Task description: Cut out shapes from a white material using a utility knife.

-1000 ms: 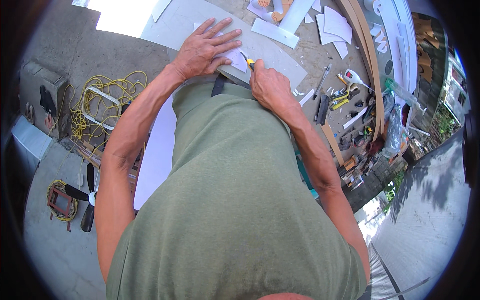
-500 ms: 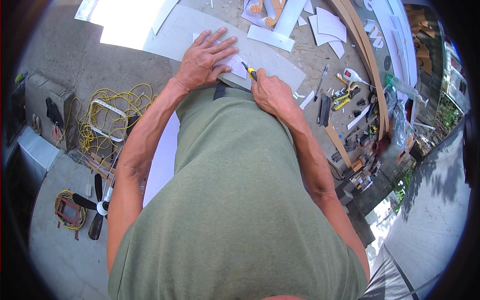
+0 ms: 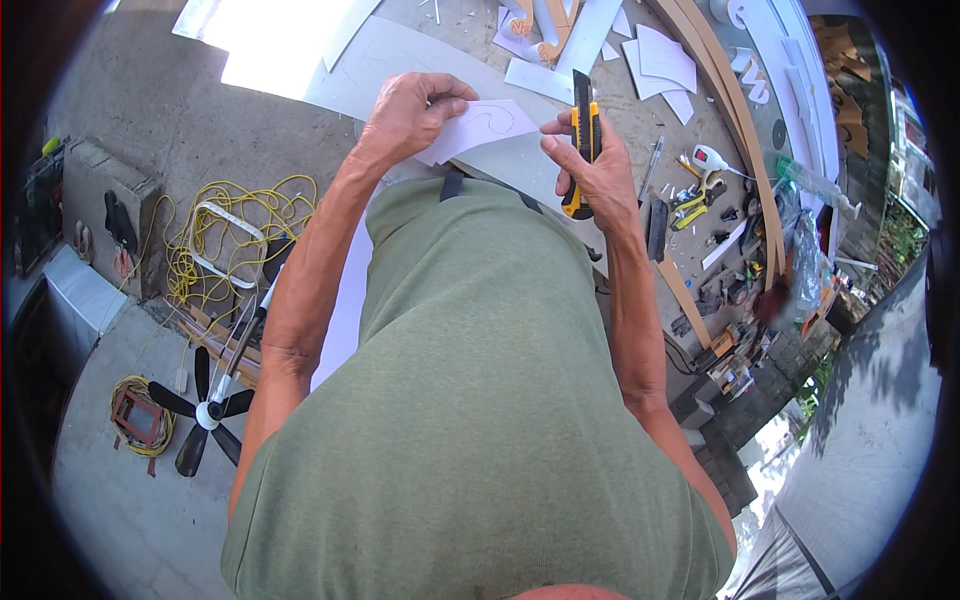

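Observation:
Between thumb and fingers, my left hand (image 3: 405, 115) pinches a small white sheet (image 3: 485, 128) with a curved outline drawn on it. The sheet is raised and tilted above a grey board (image 3: 440, 62). To its right, my right hand (image 3: 612, 180) holds a yellow and black utility knife (image 3: 583, 160) upright against the palm. The knife's dark tip points away from me, and some of the fingers are stretched out beside the handle. Knife and sheet are apart.
White offcuts (image 3: 665, 60) lie at the far right of the table. Beside them are pliers (image 3: 690, 212), a white glue gun (image 3: 710, 158) and a long curved brown strip (image 3: 735, 95). On the left are a tangled yellow cord (image 3: 205, 265) and a fan (image 3: 208, 415).
My left hand has gone from pressing flat on the sheet to pinching and lifting it. The right hand has drawn the knife away to the right and turned it upright.

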Demonstrator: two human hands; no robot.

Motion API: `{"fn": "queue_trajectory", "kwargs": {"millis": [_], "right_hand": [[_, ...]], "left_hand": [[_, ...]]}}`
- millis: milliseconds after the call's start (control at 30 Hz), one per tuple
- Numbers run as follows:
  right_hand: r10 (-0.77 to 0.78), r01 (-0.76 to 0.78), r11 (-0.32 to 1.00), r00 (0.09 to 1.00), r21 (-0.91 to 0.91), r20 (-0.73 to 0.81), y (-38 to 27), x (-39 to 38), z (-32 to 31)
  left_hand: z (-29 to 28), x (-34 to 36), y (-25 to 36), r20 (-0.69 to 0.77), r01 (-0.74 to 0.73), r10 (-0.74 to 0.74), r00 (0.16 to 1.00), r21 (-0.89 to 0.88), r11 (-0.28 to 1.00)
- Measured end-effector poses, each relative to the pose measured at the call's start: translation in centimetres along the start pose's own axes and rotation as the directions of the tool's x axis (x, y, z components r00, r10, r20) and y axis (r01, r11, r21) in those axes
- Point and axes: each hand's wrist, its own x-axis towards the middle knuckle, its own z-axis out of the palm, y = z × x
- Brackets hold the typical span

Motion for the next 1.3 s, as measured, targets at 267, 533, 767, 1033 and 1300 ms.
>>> {"fn": "queue_trajectory", "kwargs": {"millis": [267,533,767,1033,1300], "right_hand": [[0.064,-0.068,0.991,0.997,0.118,0.040,-0.2,0.9,-0.8],[0.023,-0.016,0.957,1.000,0.288,-0.020,0.0,1.1,-1.8],[0.019,-0.007,0.938,0.999,0.346,-0.033,0.2,1.5,-1.9],[-0.148,0.148,0.975,0.989,0.165,-0.013,-1.3,4.1,-1.2],[-0.327,0.321,0.854,0.943,-0.410,0.058,-2.4,7.5,1.3]], "left_hand": [[-1.1,-1.8,0.8,0.205,0.112,-0.019,0.979,-0.453,0.885],[-2.0,-4.1,1.0,0.304,0.188,0.005,0.953,-0.601,0.777],[-0.6,-4.9,1.2,0.288,0.192,0.015,0.958,-0.676,0.711],[0.8,-5.0,0.8,0.321,0.230,-0.030,0.947,-0.606,0.761],[2.6,-4.2,-1.8,0.077,0.292,-0.309,0.948,-0.592,0.751]]}}
